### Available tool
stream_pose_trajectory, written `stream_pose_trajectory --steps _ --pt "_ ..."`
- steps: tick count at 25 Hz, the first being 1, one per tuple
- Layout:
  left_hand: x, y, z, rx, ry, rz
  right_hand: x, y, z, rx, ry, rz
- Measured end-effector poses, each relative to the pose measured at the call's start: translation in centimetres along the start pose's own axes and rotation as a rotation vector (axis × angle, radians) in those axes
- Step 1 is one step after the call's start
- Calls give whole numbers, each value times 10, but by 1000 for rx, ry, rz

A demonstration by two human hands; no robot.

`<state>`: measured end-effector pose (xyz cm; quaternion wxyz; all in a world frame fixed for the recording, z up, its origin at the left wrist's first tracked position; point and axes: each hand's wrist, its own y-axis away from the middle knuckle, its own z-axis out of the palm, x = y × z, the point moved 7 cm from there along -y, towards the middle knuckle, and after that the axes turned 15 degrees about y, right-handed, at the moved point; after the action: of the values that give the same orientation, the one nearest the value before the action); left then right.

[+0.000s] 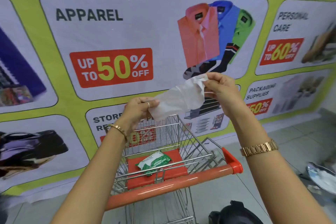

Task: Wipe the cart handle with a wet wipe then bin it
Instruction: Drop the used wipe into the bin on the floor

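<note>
While both hands pinch it, the wet wipe (179,98) hangs stretched above the cart.
Left hand (141,108) nips its lower corner, right hand (221,85) its upper edge; below lie the orange cart handle (169,185) and a green wipes pack (154,162) on the red seat flap.

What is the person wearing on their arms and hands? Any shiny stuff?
Yes. Both arms are bare, with no sleeves showing. The left hand has a thin ring on one finger and a slim gold bangle at the wrist. The right hand has no ring that shows, but its wrist wears a chunky gold link watch band.
</note>
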<state>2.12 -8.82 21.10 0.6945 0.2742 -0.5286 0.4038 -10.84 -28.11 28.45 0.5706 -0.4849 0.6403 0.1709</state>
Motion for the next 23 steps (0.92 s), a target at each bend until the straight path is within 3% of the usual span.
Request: stream_pose_trajectory --steps 5,10,23 --pt "-9 -5 40 -85 90 -18 44 26 -47 148 40 118" --pt "-61 10 102 -192 -11 -99 93 70 -108 226 51 227" --pt "-186 34 243 -294 -230 -267 201 176 -245 319 134 490"
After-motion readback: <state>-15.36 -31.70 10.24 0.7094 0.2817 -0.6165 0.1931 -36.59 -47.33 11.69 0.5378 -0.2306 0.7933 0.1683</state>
